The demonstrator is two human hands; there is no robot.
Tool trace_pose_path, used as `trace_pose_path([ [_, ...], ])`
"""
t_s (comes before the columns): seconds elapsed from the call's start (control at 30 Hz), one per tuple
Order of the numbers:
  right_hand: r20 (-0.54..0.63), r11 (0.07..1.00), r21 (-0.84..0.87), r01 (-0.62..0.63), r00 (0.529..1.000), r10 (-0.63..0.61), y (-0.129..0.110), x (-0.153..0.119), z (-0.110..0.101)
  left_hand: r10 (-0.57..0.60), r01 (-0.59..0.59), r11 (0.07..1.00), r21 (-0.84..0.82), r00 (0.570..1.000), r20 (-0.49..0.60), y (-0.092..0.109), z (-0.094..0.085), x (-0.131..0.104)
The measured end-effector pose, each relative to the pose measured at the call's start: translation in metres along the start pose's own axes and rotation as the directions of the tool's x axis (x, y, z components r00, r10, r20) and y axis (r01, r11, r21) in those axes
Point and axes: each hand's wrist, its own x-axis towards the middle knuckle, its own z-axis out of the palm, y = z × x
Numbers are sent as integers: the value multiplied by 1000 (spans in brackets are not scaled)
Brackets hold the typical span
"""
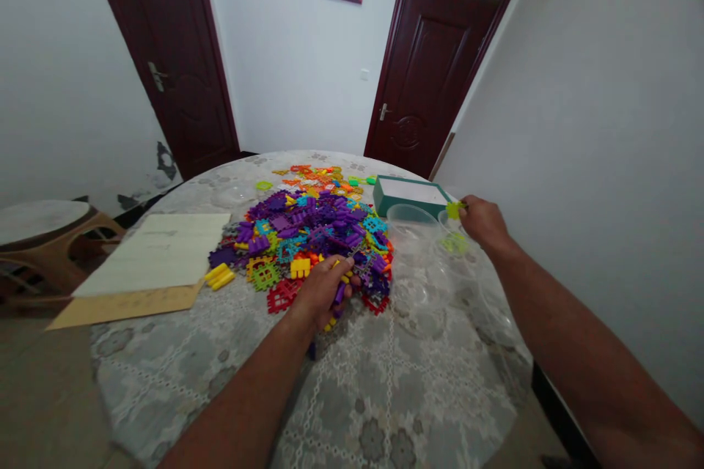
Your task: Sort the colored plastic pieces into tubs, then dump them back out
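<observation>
A heap of colourful plastic building blocks [308,223], mostly purple with some blue, yellow, red and green, covers the middle of the table. My left hand [328,286] is at the near edge of this heap, its fingers closed around a few pieces, with purple and yellow showing; the exact number is hidden. Off to the right, my right hand [484,220] pinches a yellow-green building block [454,209] over a clear plastic bowl [456,264]. More yellow-green pieces [454,242] lie inside that bowl. Another clear bowl [413,216] stands between it and the heap.
A green and white box [410,194] sits behind the bowls. White paper [154,253] and a brown sheet [126,305] extend over the table's left edge. Orange pieces [316,179] spread behind the heap. The round table has a patterned cloth [352,396]; a stool [55,234] stands left.
</observation>
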Motion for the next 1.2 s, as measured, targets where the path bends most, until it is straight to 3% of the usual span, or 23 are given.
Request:
trace_pose_path([
  [0.17, 81, 994, -4, -113, 990, 113, 14, -1, 2, 1, -1, 1000, 4, 1000, 18, 0, -2, 1],
  [0.37, 102, 990, 69, -123, 988, 116, 22, -15, -2, -21, 16, 997, 80, 998, 60, 1, -1, 1],
  [0.43, 73, 985, 148, -92, 994, 82, 9, -30, -12, -17, 2, 989, 149, 995, 97, 2, 0, 0],
  [0.5, 77, 930, 367, -14, 997, -15, -13, -56, -26, -13, -17, 977, 214, 990, 137, 2, 1, -2],
  [0.57, 124, 746, 664, 51, 976, -177, -41, -94, -42, -17, -32, 962, 269, 984, 176, 3, 2, -5],
  [0.67, 126, 534, 839, 109, 914, -385, -85, -158, -58, -45, -39, 939, 341, 971, 234, 4, 5, -10],
  [0.8, 77, 446, 890, 94, 934, -350, -126, -216, -53, -99, -40, 912, 409, 944, 313, 3, 6, -13],
  [0.87, 59, 450, 890, 78, 958, -282, -130, -225, -48, -124, -28, 906, 422, 936, 330, 2, 6, -12],
  [0.97, -32, 541, 833, 117, 986, -164, -109, -227, -51, -112, 19, 950, 312, 952, 284, 0, 7, -9],
  [1.07, -245, 769, 614, 180, 969, -32, -64, -222, -59, -101, 87, 993, 78, 974, 201, -1, 6, -4],
  [1.13, -325, 893, 430, 131, 946, 18, -27, -216, -58, -124, 135, 989, -55, 977, 175, 0, 3, -2],
  [1.2, -355, 957, 283, 66, 934, 41, 8, -210, -48, -137, 160, 977, -141, 977, 161, 2, 1, 0],
])
